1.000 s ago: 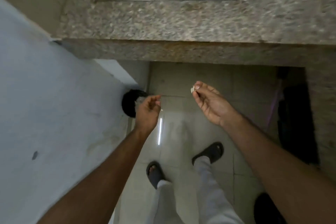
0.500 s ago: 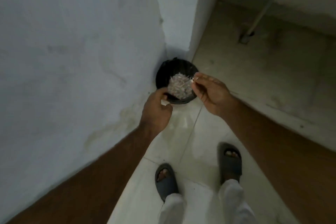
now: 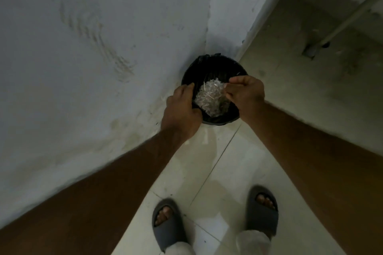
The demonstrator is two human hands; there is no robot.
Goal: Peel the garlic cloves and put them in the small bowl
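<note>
A black bin (image 3: 215, 64) stands on the floor in the wall corner, holding a heap of pale garlic peels (image 3: 210, 97). My left hand (image 3: 182, 109) hangs over the bin's left rim, back upward, fingers curled down inside so that anything it holds is hidden. My right hand (image 3: 246, 93) hovers over the right side of the bin, just above the peels. Its thumb and bent fingertips sit slightly apart and no scrap shows between them. No small bowl or whole clove is in view.
A stained white wall (image 3: 93, 58) fills the left side and meets a pillar behind the bin. A white pipe (image 3: 342, 20) runs down to the floor at the far right. My two feet in grey slippers (image 3: 167, 221) stand on pale floor tiles.
The view turned from the counter and sink down to the bin. Both hands moved forward over it, and the white scrap pinched in my right fingertips is no longer visible.
</note>
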